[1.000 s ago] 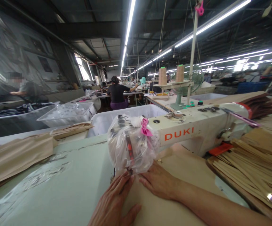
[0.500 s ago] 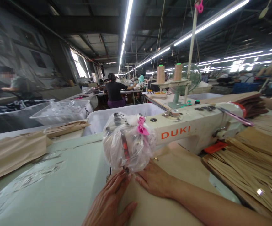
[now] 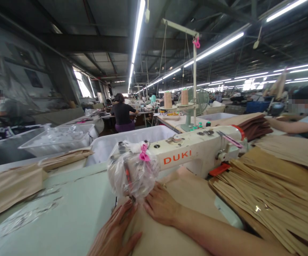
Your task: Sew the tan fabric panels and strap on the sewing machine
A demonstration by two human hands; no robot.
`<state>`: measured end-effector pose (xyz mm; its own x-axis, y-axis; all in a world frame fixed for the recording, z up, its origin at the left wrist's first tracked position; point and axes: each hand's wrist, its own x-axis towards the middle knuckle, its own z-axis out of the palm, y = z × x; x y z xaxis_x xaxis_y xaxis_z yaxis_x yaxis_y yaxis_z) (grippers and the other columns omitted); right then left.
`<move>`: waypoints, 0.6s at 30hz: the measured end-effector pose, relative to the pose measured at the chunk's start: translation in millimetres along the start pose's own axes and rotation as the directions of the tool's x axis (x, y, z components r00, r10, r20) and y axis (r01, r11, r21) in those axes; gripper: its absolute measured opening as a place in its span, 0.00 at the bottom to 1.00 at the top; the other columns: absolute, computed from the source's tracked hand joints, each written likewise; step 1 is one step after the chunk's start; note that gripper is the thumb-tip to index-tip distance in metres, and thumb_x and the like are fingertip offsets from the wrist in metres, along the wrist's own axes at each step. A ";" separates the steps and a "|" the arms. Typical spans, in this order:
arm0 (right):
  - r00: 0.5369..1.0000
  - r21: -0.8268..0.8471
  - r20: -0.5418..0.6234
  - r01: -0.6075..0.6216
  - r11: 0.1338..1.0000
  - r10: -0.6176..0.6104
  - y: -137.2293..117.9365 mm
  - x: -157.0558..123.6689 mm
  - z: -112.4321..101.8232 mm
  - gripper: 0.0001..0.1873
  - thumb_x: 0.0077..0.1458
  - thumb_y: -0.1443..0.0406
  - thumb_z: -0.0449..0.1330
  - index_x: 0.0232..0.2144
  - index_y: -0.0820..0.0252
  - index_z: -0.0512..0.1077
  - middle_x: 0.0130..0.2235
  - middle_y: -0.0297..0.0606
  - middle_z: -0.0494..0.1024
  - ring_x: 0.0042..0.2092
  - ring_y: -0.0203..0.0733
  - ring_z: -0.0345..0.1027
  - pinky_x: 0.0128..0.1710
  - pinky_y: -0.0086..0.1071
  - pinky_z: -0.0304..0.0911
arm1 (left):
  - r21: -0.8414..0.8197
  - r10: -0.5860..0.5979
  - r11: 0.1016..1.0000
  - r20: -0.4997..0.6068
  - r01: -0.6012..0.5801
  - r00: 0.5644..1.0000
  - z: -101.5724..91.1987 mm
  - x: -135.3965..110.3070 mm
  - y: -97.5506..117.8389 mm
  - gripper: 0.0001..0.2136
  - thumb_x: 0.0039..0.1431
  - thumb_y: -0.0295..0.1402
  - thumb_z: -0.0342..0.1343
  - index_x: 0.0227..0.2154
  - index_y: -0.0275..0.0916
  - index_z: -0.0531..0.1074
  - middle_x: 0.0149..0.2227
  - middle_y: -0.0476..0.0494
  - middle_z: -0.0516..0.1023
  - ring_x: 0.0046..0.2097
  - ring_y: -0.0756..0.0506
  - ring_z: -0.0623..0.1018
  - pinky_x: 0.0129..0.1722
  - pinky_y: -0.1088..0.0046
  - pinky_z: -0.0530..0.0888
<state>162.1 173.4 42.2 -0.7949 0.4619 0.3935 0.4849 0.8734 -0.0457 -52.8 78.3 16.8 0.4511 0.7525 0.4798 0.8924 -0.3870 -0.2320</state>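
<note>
Rests both palms on the tan cloth (image 3: 193, 193), just in front of the bagged head of the machine (image 3: 183, 156), probably to hold it flat and steady there. Has the left hand (image 3: 113, 229) along the cloth's left edge, with fingers straight and close, thumb out, gripping nothing; has the right hand (image 3: 161, 206) laid on top, with no visible grip, but cannot tell the exact bend of the fingers nearest the bag (image 3: 140, 177). Has room leftward over the green table (image 3: 74, 209), up to the folded pile (image 3: 10, 188); has less rightward, with strips (image 3: 263, 195) beyond the cloth's edge, likely placed for easy reach.
</note>
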 end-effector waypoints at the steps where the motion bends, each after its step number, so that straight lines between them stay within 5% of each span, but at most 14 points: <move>1: 1.000 -0.009 -0.016 0.001 1.000 -0.001 -3.7 -2.2 -10.3 0.12 0.67 0.64 0.53 0.45 0.63 0.73 0.46 0.46 0.78 0.53 0.49 0.68 0.59 0.47 0.60 | -0.005 -0.004 1.000 0.009 0.005 1.000 -3.1 -2.4 0.4 0.27 0.65 0.47 0.54 0.62 0.39 0.67 0.63 0.34 0.70 0.60 0.36 0.74 0.55 0.60 0.74; 4: 0.987 -0.050 -0.160 -0.035 0.998 0.027 0.3 -24.1 -71.8 0.13 0.69 0.67 0.49 0.39 0.61 0.74 0.40 0.45 0.77 0.44 0.48 0.70 0.49 0.45 0.66 | -0.051 -0.012 0.999 0.044 0.014 0.999 -19.8 -18.6 3.6 0.28 0.65 0.48 0.55 0.64 0.43 0.65 0.63 0.36 0.69 0.60 0.37 0.74 0.54 0.61 0.75; 5: 0.950 -0.111 -0.305 -0.108 0.988 0.069 11.1 -35.6 -99.6 0.13 0.69 0.65 0.49 0.38 0.60 0.74 0.40 0.45 0.77 0.44 0.48 0.69 0.48 0.44 0.65 | -0.081 -0.015 0.997 0.063 0.020 0.998 -26.4 -26.5 5.1 0.28 0.64 0.48 0.56 0.65 0.44 0.64 0.63 0.37 0.69 0.60 0.37 0.73 0.54 0.62 0.75; 7: 0.752 -0.276 -0.649 -0.375 0.885 0.116 49.0 -60.4 -154.4 0.15 0.69 0.59 0.49 0.43 0.61 0.73 0.45 0.48 0.76 0.50 0.55 0.68 0.52 0.51 0.62 | -0.163 -0.035 0.985 0.113 0.053 0.993 -38.7 -42.7 7.8 0.30 0.63 0.47 0.58 0.65 0.47 0.62 0.64 0.39 0.68 0.61 0.37 0.73 0.55 0.63 0.74; 9: 0.589 -0.311 -0.780 -0.656 0.688 0.209 99.6 -82.5 -195.6 0.29 0.68 0.48 0.44 0.50 0.65 0.71 0.54 0.58 0.71 0.57 0.68 0.62 0.52 0.59 0.59 | -0.253 -0.112 0.956 0.158 0.150 0.981 -47.6 -54.6 9.1 0.29 0.61 0.45 0.60 0.64 0.49 0.64 0.64 0.42 0.68 0.60 0.38 0.74 0.55 0.65 0.75; 12: 0.542 -0.272 -0.634 -0.824 0.497 0.552 165.2 -103.9 -221.0 0.35 0.67 0.45 0.38 0.49 0.67 0.69 0.45 0.65 0.72 0.50 0.67 0.70 0.40 0.53 0.64 | -0.337 -0.315 0.859 0.247 0.386 0.916 -53.4 -55.5 7.7 0.18 0.66 0.43 0.54 0.56 0.48 0.71 0.59 0.43 0.74 0.56 0.42 0.78 0.54 0.66 0.77; 14: 0.509 -0.245 -0.542 -0.857 0.454 0.668 187.8 -109.2 -223.3 0.29 0.68 0.48 0.40 0.42 0.64 0.70 0.30 0.52 0.73 0.34 0.56 0.74 0.31 0.45 0.64 | -0.347 -0.399 0.801 0.297 0.488 0.867 -54.0 -45.9 6.2 0.15 0.70 0.39 0.45 0.50 0.45 0.75 0.56 0.42 0.75 0.52 0.44 0.80 0.53 0.67 0.77; 18: 0.486 -0.216 -0.536 -0.869 0.444 0.691 176.4 -109.6 -221.9 0.25 0.70 0.51 0.39 0.32 0.58 0.66 0.19 0.36 0.63 0.20 0.46 0.66 0.26 0.41 0.58 | -0.338 -0.399 0.796 0.330 0.501 0.856 -54.5 -24.3 5.6 0.17 0.69 0.30 0.41 0.44 0.44 0.76 0.56 0.44 0.74 0.44 0.47 0.83 0.46 0.70 0.78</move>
<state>415.7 242.5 194.8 0.1440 0.7450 0.6514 0.9853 -0.0469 -0.1641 -59.3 28.9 50.0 0.0338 0.9739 0.2244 0.9331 -0.1112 0.3420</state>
